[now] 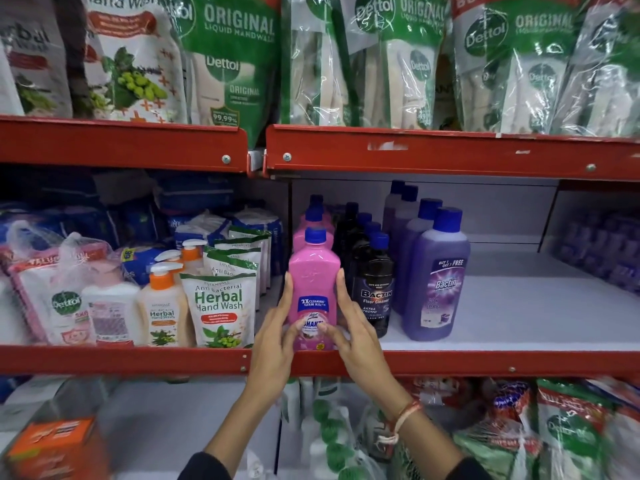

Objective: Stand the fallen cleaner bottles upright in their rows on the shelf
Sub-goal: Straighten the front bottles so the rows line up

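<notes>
Red metal shelf (450, 362) unit fills the view, 3 levels visible, white deck on the middle one. Top level: row of green Dettol refill pouches (228, 57), packed side by side, w/ a white herbal hand wash pouch (133, 60) at left. Middle level, left bay: pump bottles (164, 306), Herbal Hand Wash pouches (218, 310) in a row going back, Dettol packs in netting at far left. Middle level, right bay holds the cleaner rows, all upright as far as can be seen: purple Bactin bottles (438, 282) at right of the group, 4 deep or so; black Bactin bottles (372, 289) in the middle row; pink bottles behind the front one at left. Right part of that deck is bare; blurred purple items at far right, can't tell what they are. Bottom level: green-capped bottles and bagged packs, blurry; orange box (55, 448) at lower left.

Pink cleaner bottle (314, 289), blue cap, stands upright at the front edge of the middle shelf, head of the pink row, just beside the front black bottle.

Left hand (273, 344) is on the bottle's left side, fingers running up its flank, thumb across the lower label. Right hand (356, 337) mirrors it on the right side, thumb on the label too; red thread band on that wrist. Both hands narrow, cupping the bottle between them.
</notes>
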`<state>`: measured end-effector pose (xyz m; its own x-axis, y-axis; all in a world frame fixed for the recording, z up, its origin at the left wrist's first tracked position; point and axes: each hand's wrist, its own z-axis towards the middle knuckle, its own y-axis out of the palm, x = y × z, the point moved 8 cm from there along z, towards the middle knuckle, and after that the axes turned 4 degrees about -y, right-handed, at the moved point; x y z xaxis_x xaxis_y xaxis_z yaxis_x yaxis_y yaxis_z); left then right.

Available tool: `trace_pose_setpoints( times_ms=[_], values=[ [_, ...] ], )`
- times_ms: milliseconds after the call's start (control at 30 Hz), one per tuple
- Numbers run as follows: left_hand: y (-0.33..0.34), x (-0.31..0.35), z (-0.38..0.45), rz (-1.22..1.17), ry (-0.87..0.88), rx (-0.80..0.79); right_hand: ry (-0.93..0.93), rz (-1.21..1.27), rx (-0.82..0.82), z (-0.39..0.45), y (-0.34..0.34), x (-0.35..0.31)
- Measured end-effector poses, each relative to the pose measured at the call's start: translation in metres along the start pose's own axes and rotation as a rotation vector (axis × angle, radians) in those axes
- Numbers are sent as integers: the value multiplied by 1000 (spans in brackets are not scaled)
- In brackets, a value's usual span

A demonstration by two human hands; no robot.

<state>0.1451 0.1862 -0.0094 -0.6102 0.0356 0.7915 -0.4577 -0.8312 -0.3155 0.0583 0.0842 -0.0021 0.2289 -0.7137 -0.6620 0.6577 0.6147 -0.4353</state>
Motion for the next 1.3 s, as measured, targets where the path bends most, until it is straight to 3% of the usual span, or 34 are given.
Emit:
trace_pose_setpoints(
  times_ms=[133,200,300,333,400,500,567,733,800,1067,1300],
  values=[
    [-1,2,-2,19,10,25,2,23,-11,-3,-1,0],
    [1,9,-11,135,47,134,-9,6,1,-7,-4,-4],
    [6,31,-32,302,176,407,-18,-93,258,-20,-35,-2],
    [15,41,-36,304,236,429,-18,-115,359,-24,-49,2],
    [48,60,-33,254,336,315,-10,-144,459,-25,-73,17],
    [95,61,-16,172,251,120,40,-106,339,-13,-82,39],
    [110,46,-1,116,111,80,43,-95,240,-3,-78,47],
    [114,40,31,86,4,35,41,-29,91,13,-76,60],
    [113,35,31,135,-50,42,48,-79,77,10,-78,63],
    [112,51,4,212,0,87,-5,-194,80,-16,-91,50],
    [105,54,-11,187,-20,60,-53,-171,56,-26,-95,44]
  ],
)
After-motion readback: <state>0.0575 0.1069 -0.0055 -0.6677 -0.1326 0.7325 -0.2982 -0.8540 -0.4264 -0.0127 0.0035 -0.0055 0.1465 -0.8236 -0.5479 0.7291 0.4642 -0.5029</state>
